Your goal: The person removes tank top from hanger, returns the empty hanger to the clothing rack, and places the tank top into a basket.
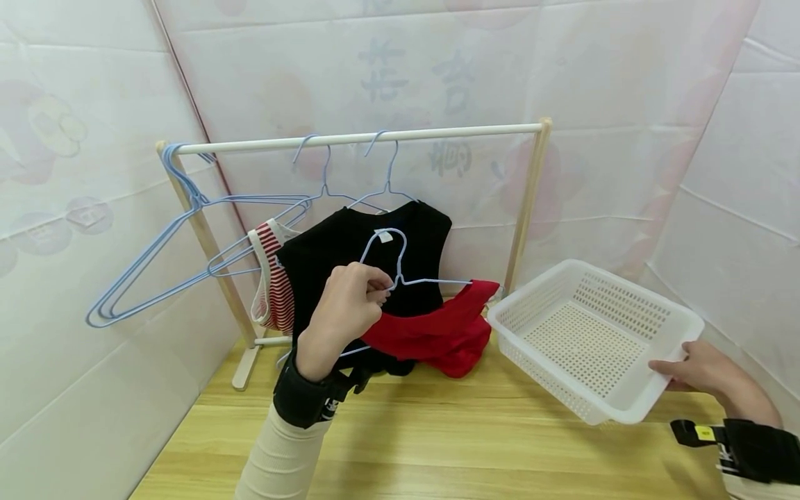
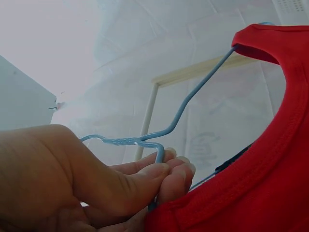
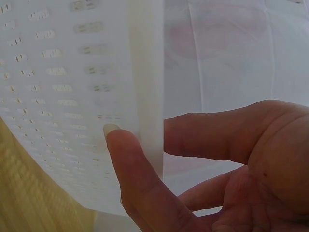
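Note:
My left hand point(image 1: 350, 305) grips the neck of a light blue wire hanger point(image 1: 400, 267) with a red garment point(image 1: 440, 333) draped on it, held in front of the rack. In the left wrist view my fingers point(image 2: 169, 171) curl round the blue hanger point(image 2: 145, 141), with the red garment point(image 2: 256, 179) beside them. My right hand point(image 1: 694, 368) pinches the rim of an empty white perforated basket point(image 1: 594, 337), tilted above the table. In the right wrist view my thumb point(image 3: 130, 164) lies on the inside of the basket point(image 3: 63, 96) and the fingers on the outside.
A wooden clothes rack point(image 1: 356, 139) stands on the wooden table point(image 1: 437, 444), carrying a black top point(image 1: 350, 250), a red-striped garment point(image 1: 275, 285) and several bare blue hangers point(image 1: 156, 257). White sheeting walls close in on the left, back and right.

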